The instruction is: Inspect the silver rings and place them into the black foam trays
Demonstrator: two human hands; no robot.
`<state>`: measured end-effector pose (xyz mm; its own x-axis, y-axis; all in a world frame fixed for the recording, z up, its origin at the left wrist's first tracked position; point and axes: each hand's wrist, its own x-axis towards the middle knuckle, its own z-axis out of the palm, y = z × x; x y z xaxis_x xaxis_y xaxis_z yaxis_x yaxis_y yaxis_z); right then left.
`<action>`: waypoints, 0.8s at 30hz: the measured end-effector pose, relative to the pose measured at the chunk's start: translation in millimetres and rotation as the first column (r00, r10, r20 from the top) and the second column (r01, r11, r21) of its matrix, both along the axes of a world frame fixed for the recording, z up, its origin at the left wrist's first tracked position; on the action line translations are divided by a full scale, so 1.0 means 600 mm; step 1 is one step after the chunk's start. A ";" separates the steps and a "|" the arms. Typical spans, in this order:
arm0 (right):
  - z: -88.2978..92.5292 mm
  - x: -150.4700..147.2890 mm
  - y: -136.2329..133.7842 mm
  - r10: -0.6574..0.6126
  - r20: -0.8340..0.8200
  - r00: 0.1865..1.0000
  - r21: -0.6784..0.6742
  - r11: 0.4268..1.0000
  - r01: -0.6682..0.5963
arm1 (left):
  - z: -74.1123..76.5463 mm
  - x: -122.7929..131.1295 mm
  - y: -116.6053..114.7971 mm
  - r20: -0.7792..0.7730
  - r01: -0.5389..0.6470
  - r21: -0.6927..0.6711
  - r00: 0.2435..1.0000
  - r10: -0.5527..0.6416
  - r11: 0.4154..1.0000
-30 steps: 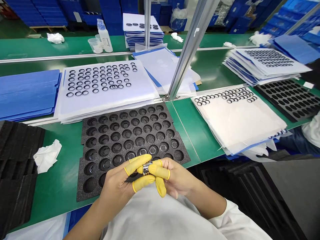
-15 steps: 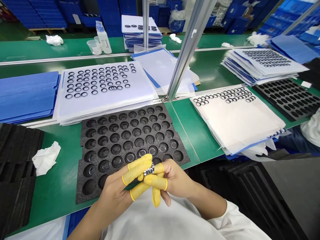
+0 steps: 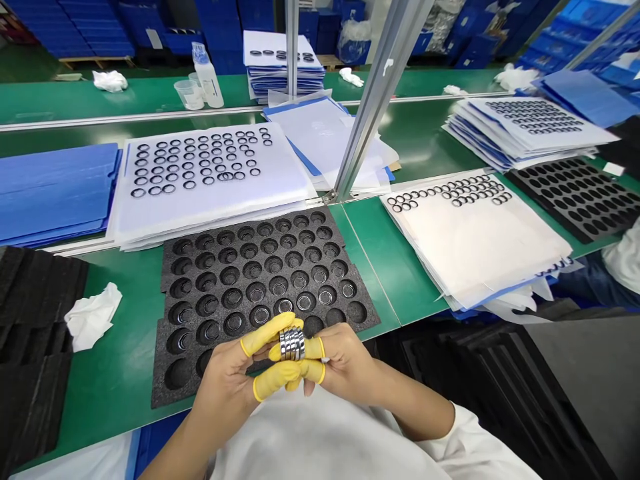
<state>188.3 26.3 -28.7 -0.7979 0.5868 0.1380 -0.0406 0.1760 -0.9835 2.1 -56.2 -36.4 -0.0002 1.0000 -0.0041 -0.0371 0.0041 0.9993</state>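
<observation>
Clamped from both sides by the yellow-capped fingertips of the left hand (image 3: 227, 383) and right hand (image 3: 347, 363), the rings (image 3: 292, 344) form a short stack held just above the near edge of the foam tray (image 3: 165, 393); judged mid-loading, and the next move calls for slipping one ring free over an empty pocket (image 3: 179, 373).

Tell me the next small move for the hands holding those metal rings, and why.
Probably slide one ring off the stack of rings pinched between left hand and right hand into the empty pocket at the near right corner of the foam tray: most pockets behind it already hold rings, and it lies close by.
</observation>
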 end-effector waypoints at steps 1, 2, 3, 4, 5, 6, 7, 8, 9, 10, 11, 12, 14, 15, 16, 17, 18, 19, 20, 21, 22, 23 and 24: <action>-0.001 0.001 0.001 -0.006 0.012 1.000 0.047 0.999 0.005 | 0.001 0.001 0.000 -0.023 -0.015 0.001 1.000 0.015 1.000; -0.002 0.003 0.002 -0.012 0.028 1.000 0.087 0.996 0.010 | 0.003 0.002 0.001 -0.054 -0.032 0.016 0.998 0.033 0.999; -0.002 0.004 0.003 -0.017 0.048 0.999 0.115 0.993 0.011 | 0.004 0.003 0.002 -0.087 -0.048 0.043 0.995 0.052 0.998; -0.002 0.004 0.004 -0.021 0.068 0.997 0.131 0.991 0.012 | 0.004 0.003 0.003 -0.122 -0.059 0.078 0.990 0.068 0.995; -0.002 0.005 0.004 -0.026 0.082 0.996 0.139 0.990 0.015 | 0.004 0.004 0.003 -0.155 -0.066 0.116 0.984 0.084 0.991; -0.001 0.005 0.004 -0.029 0.090 0.995 0.142 0.990 0.016 | 0.003 0.004 0.003 -0.185 -0.065 0.155 0.978 0.094 0.986; 0.000 0.005 0.004 -0.030 0.095 0.995 0.137 0.990 0.017 | 0.002 0.004 0.003 -0.210 -0.060 0.190 0.973 0.101 0.980; 0.003 0.006 0.004 -0.030 0.098 0.995 0.119 0.993 0.018 | 0.001 0.004 0.003 -0.227 -0.055 0.221 0.968 0.106 0.974; 0.006 0.006 0.005 -0.014 0.103 0.995 0.075 0.997 0.006 | -0.001 0.004 0.002 -0.241 -0.046 0.246 0.965 0.107 0.968; 0.010 0.008 0.006 0.026 0.106 0.994 -0.004 1.000 -0.025 | -0.002 0.004 0.002 -0.251 -0.037 0.267 0.962 0.107 0.963; 0.015 0.009 0.007 0.093 0.098 0.991 -0.117 0.990 -0.082 | -0.003 0.004 0.001 -0.258 -0.027 0.291 0.960 0.106 0.956; 0.019 0.011 0.009 0.183 0.074 0.980 -0.257 0.953 -0.158 | -0.003 0.004 0.001 -0.267 -0.015 0.317 0.958 0.104 0.948; 0.024 0.014 0.013 0.350 -0.037 0.936 -0.522 0.792 -0.317 | 0.000 0.005 0.003 -0.295 0.018 0.376 0.950 0.101 0.926; 0.025 0.014 0.015 0.399 -0.097 0.912 -0.614 0.697 -0.370 | 0.003 0.005 0.005 -0.312 0.034 0.408 0.944 0.104 0.912; 0.025 0.014 0.016 0.419 -0.139 0.897 -0.678 0.620 -0.394 | 0.007 0.006 0.008 -0.328 0.048 0.438 0.938 0.110 0.898; 0.023 0.013 0.017 0.419 -0.162 0.894 -0.720 0.569 -0.397 | 0.011 0.007 0.011 -0.346 0.059 0.462 0.931 0.119 0.885; 0.021 0.011 0.018 0.406 -0.170 0.898 -0.747 0.541 -0.386 | 0.015 0.008 0.013 -0.365 0.066 0.479 0.922 0.130 0.875; 0.019 0.008 0.018 0.385 -0.168 0.907 -0.762 0.533 -0.368 | 0.019 0.009 0.016 -0.383 0.070 0.493 0.912 0.144 0.867; 0.017 0.005 0.017 0.362 -0.157 0.919 -0.772 0.535 -0.343 | 0.022 0.009 0.018 -0.401 0.073 0.503 0.902 0.158 0.861; 0.015 0.003 0.016 0.340 -0.145 0.929 -0.777 0.543 -0.320 | 0.024 0.010 0.019 -0.417 0.077 0.511 0.893 0.168 0.856; 0.013 0.001 0.015 0.320 -0.135 0.938 -0.778 0.552 -0.301 | 0.025 0.010 0.019 -0.428 0.083 0.517 0.887 0.174 0.852; 0.013 -0.001 0.013 0.304 -0.124 0.944 -0.777 0.563 -0.283 | 0.025 0.010 0.019 -0.435 0.087 0.522 0.883 0.176 0.849; 0.012 -0.002 0.011 0.290 -0.114 0.950 -0.774 0.574 -0.268 | 0.025 0.010 0.018 -0.438 0.088 0.523 0.881 0.179 0.848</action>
<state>187.2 33.0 -21.2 -0.9373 0.2110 -0.2773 0.0706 -0.6642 -0.7442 8.2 -45.3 -21.6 0.0862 0.8497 0.5201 0.4323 -0.5022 0.7489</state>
